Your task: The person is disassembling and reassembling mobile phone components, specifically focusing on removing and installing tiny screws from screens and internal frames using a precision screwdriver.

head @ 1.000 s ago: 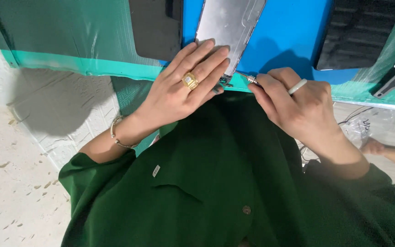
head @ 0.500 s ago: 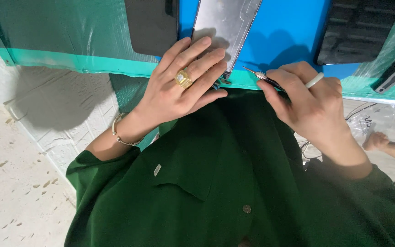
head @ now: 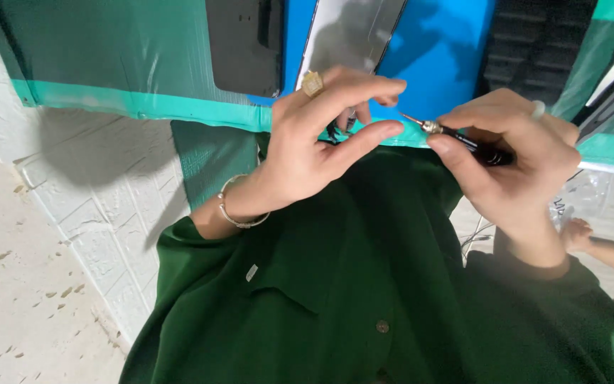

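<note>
Hands at the near edge of a bench (head: 136,103) covered in teal and blue — seen from the head camera. Right hand (head: 513,160) is clamped around a precision screwdriver (head: 463,140) with a dark handle and silver collar, its fine tip pointing left toward the left hand's fingers. Left hand (head: 314,146), wearing a gold ring (head: 313,83) and a thin bracelet (head: 236,213), has thumb and forefinger curled close together; whether they pinch anything cannot be told. Just beyond the left hand, a phone screen panel (head: 353,32) lies glossy side up on the blue mat (head: 442,57), beside a dark phone body (head: 243,46). Green shirt sleeves (head: 335,284) fill the foreground.
</note>
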